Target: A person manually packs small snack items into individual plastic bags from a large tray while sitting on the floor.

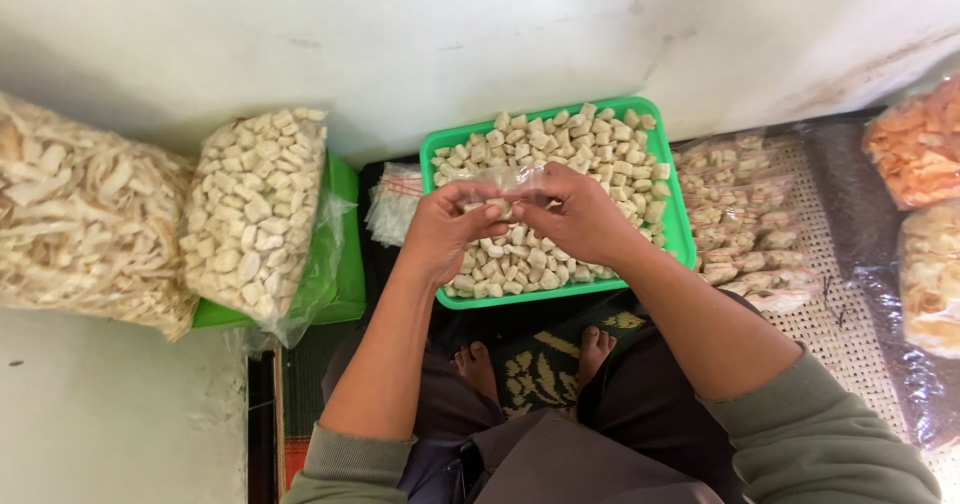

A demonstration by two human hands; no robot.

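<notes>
Both my hands are raised over a green tray [676,226] heaped with small pale square crackers [590,144]. My left hand [447,228] and my right hand [577,211] together pinch a small clear plastic bag [497,182] with a few crackers in it. The fingers of both hands close on the bag's upper part. My forearms reach in from below, in grey-green sleeves.
A large clear bag of the same crackers [256,211] lies on a green lid at left, next to a bigger bag of pale chips [85,219]. Small filled packets [745,229] lie on a woven mat at right. Orange snack bags [918,144] sit far right. A stack of clear bags [396,201] lies left of the tray.
</notes>
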